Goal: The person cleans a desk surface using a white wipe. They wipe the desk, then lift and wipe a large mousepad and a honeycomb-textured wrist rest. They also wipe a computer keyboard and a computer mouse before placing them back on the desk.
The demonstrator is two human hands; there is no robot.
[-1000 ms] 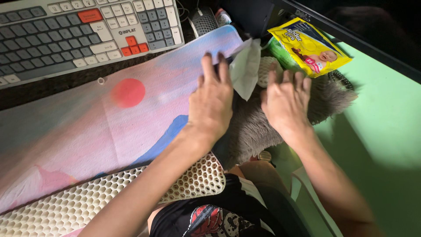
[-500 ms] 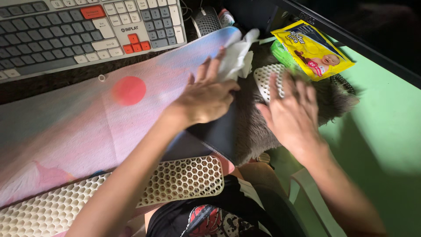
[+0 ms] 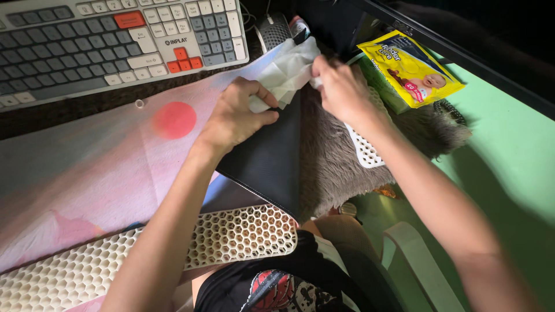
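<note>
My left hand (image 3: 237, 115) grips the right edge of a pastel printed desk mat (image 3: 98, 156) and folds it back, showing its black underside (image 3: 266, 162). A white wet wipe (image 3: 286, 69) is bunched against that edge. My right hand (image 3: 341, 86) pinches the wipe's right end. Under the lifted mat lies a grey furry cover (image 3: 335, 162).
A grey and white keyboard (image 3: 115, 40) with orange keys lies at the top left, a mouse (image 3: 272, 26) beside it. A yellow wipes pack (image 3: 410, 66) sits at the right. A white honeycomb pad (image 3: 173, 248) lies near me, a smaller perforated white piece (image 3: 364, 150) on the fur. Green floor at right.
My left hand has closed on the mat's edge and folded it further back. My right hand has moved up from the furry cover and taken the wipe's end.
</note>
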